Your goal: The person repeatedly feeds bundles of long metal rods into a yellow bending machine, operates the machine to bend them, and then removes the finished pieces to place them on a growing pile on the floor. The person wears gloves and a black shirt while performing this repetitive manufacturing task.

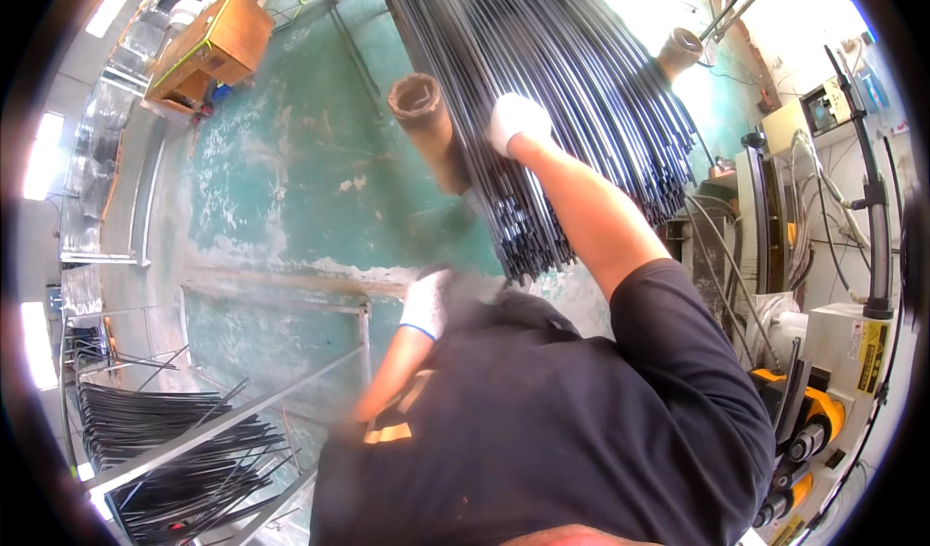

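Note:
A thick stack of long, thin black rods [591, 81] stretches away from me, its near ends gathered just in front of my body. My right hand [519, 124], in a white glove, reaches out over the left part of the stack. The glove looks rounded, with fingers curled down onto the rods; how many rods are in the grip is hidden. My left hand [424, 304], in a white glove with a blue cuff, is low by my waist, left of the rod ends. Blur and a dark shape beside it hide its fingers.
Brown padded posts [422, 110] flank the stack, another post [680, 52] at right. A metal frame [232, 415] with more black rods [174, 449] stands lower left. Machinery with yellow-orange parts [823, 415] and cables is at right. A wooden cabinet [218, 47] stands far left.

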{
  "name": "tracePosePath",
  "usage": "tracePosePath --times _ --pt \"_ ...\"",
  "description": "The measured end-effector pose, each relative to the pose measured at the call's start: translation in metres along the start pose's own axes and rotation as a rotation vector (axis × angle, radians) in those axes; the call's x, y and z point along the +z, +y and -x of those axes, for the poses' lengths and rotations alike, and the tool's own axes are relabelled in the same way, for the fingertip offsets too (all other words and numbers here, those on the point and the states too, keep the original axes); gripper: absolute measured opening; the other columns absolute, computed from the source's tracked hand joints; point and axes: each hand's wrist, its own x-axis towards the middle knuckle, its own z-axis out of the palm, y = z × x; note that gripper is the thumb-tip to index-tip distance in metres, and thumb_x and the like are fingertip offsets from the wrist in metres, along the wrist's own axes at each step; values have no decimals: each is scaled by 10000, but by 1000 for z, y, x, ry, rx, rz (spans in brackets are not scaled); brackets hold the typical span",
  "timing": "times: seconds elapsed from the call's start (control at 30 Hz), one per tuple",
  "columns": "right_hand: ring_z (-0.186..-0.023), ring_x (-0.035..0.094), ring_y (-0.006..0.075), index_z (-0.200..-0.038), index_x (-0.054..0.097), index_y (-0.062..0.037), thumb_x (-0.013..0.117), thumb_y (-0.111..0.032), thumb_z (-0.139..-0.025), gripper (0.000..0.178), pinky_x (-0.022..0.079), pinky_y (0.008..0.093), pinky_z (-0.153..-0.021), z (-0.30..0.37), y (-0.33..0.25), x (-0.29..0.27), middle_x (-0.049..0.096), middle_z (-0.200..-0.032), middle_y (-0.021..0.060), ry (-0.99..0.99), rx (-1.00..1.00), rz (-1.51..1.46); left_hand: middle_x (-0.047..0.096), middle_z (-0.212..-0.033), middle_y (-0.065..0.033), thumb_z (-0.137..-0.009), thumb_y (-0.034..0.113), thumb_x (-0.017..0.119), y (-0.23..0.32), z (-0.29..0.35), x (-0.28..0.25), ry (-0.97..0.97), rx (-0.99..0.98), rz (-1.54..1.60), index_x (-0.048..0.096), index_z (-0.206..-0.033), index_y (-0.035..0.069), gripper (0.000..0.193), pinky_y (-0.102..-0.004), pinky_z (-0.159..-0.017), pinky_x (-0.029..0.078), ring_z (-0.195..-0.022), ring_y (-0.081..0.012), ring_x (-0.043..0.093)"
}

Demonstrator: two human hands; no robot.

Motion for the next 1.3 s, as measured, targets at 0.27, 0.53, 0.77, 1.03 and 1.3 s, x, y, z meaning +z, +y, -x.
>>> tracePosePath --times 0.27,0.53,0.77,1.03,1.3 --pt "-760 730 203 -924 788 41 779 -237 -838 291 572 342 -733 -16 53 -38 770 -841 147 -289 1 -671 693 -1008 -200 -945 76 602 112 -19 58 -49 -141 154 576 -1200 12 264 -441 -761 582 -838 -329 691" --pt "-722 714 212 -996 740 49 746 -300 -917 357 562 332 -757 -3 42 -53 743 -837 154 -226 89 -546 714 -1014 -190 -934 72 621 137 -41 53 -156 -144 61 605 -1204 15 277 -435 -773 581 -835 -316 701" --pt "-445 519 154 -807 595 -24 660 -298 -989 336 449 321 -463 48 41 -67 629 -635 62 -191 247 -795 710 -1007 -168 -965 105 614 152 -50 71 -343 -187 -26 596 -1181 32 229 -442 -810 576 -853 -290 698" --pt "-992 713 334 -1294 600 128 725 -428 -939 671 562 421 -877 298 41 -84 711 -1103 289 -222 532 -318 725 -1048 -147 -1018 262 629 180 -100 165 -608 -268 22 609 -1179 65 256 -500 -851 585 -934 -305 711" --pt "-691 698 336 -745 700 -82 883 -323 -730 303 556 423 -686 595 14 -57 695 -703 146 -101 1251 -23 670 -1031 -251 -1021 217 558 199 -180 228 -639 -422 364 607 -1118 -96 332 -494 -936 537 -963 -385 642"
